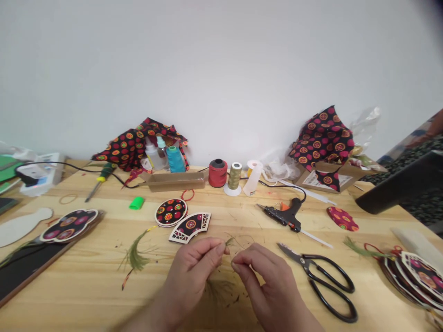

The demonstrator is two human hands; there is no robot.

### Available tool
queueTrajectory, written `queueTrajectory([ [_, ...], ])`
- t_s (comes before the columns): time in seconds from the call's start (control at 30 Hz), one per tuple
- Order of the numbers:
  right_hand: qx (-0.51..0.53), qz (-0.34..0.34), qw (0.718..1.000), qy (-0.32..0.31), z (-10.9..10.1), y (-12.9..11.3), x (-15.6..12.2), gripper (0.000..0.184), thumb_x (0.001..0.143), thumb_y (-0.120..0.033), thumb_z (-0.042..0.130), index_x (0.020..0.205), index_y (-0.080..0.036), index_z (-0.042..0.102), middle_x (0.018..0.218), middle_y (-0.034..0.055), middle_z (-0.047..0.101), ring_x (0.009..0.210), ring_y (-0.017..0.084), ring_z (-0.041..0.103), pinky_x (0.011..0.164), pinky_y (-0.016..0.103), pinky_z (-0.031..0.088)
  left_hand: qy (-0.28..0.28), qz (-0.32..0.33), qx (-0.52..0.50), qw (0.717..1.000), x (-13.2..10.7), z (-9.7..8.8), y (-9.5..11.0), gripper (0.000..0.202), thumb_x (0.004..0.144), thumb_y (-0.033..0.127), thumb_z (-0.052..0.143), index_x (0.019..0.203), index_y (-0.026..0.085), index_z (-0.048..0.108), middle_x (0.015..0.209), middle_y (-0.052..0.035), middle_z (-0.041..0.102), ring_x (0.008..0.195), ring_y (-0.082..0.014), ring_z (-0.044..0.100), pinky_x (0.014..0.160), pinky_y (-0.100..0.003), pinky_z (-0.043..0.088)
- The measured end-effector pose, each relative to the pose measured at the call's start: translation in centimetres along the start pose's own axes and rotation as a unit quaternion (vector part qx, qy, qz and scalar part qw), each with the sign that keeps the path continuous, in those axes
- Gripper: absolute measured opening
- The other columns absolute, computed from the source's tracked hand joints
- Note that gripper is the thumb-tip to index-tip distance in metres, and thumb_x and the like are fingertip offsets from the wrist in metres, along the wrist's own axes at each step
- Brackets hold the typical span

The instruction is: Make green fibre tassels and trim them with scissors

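Note:
My left hand (pixel 195 269) pinches a small tassel of olive-green thread (pixel 218 288); its top pokes out above the fingertips and its fringe hangs below. Close beside it, my right hand (pixel 268 281) has thumb and forefinger pressed together on what looks like a fine thread (pixel 244 237) curving between the hands. Another green tassel (pixel 138 256) with a yellow tie lies to the left. Just beyond the hands are a fan-shaped ornament (pixel 190 226) and a round fabric ornament (pixel 170 212) with a red cord. Black-handled scissors (pixel 313 272) lie open by the right hand.
A black glue gun (pixel 285 214) lies behind the scissors. Red (pixel 218 174) and olive (pixel 235 176) thread spools stand near the wall. Stacked ornaments (pixel 415 276) sit far right, a screwdriver (pixel 100 182) and a flower-shaped ornament (pixel 71 225) left. Someone's arm (pixel 429 131) shows at right.

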State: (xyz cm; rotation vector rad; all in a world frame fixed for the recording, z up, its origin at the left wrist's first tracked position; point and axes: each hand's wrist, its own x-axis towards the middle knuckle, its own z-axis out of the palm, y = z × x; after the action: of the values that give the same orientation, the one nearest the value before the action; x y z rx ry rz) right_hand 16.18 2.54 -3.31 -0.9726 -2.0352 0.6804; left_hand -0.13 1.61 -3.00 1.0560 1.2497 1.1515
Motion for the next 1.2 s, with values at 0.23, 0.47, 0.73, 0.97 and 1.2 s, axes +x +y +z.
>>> queueTrajectory([
  [0.23,-0.015,-0.020,1.000,0.017,0.6,-0.2,0.1,0.013,0.086,-0.012,0.049,0.081,-0.018,0.059,0.069,0.0024,0.058,0.062,0.013,0.054,0.057,0.023,0.040,0.056,0.071,0.135,0.987,-0.2,0.1,0.2,0.016,0.079,0.029,0.059,0.073,0.020,0.071,0.067,0.0013,0.065,0.066,-0.0152,0.057,0.064,-0.022,0.043],
  [0.47,-0.047,-0.021,0.998,0.030,1.3,-0.4,-0.4,0.013,0.085,-0.013,0.049,0.080,-0.019,0.059,0.063,0.0002,0.061,0.056,0.012,0.055,0.054,0.022,0.038,0.079,0.079,0.147,0.983,-0.3,0.3,0.0,0.016,0.077,0.027,0.061,0.081,0.022,0.076,0.069,0.0013,0.071,0.067,-0.0156,0.062,0.065,-0.021,0.047],
  [0.73,-0.083,-0.052,0.994,0.039,1.8,-0.1,-0.6,0.016,0.088,-0.013,0.046,0.079,-0.018,0.058,0.061,0.0001,0.062,0.052,0.012,0.056,0.051,0.022,0.034,0.104,0.059,0.138,0.983,-0.1,0.7,-0.2,0.017,0.076,0.029,0.062,0.080,0.021,0.076,0.072,0.0000,0.073,0.069,-0.0166,0.063,0.066,-0.022,0.048],
  [0.97,-0.255,-0.180,0.948,-0.060,-0.9,-1.0,0.3,0.016,0.086,-0.010,0.043,0.078,-0.017,0.055,0.066,0.0028,0.056,0.056,0.016,0.044,0.050,0.030,0.024,0.026,0.059,0.162,0.985,0.1,0.8,0.2,0.018,0.079,0.030,0.059,0.076,0.021,0.074,0.067,0.0011,0.070,0.065,-0.0167,0.061,0.062,-0.023,0.047],
  [1.2,-0.126,-0.108,0.980,-0.113,-3.4,-0.6,3.4,0.015,0.087,-0.012,0.049,0.080,-0.019,0.060,0.070,-0.0003,0.057,0.066,0.013,0.050,0.058,0.024,0.033,-0.137,0.067,0.149,0.977,-0.4,0.5,0.0,0.025,0.085,0.029,0.052,0.073,0.020,0.072,0.063,0.0019,0.063,0.063,-0.0150,0.053,0.060,-0.022,0.042],
])
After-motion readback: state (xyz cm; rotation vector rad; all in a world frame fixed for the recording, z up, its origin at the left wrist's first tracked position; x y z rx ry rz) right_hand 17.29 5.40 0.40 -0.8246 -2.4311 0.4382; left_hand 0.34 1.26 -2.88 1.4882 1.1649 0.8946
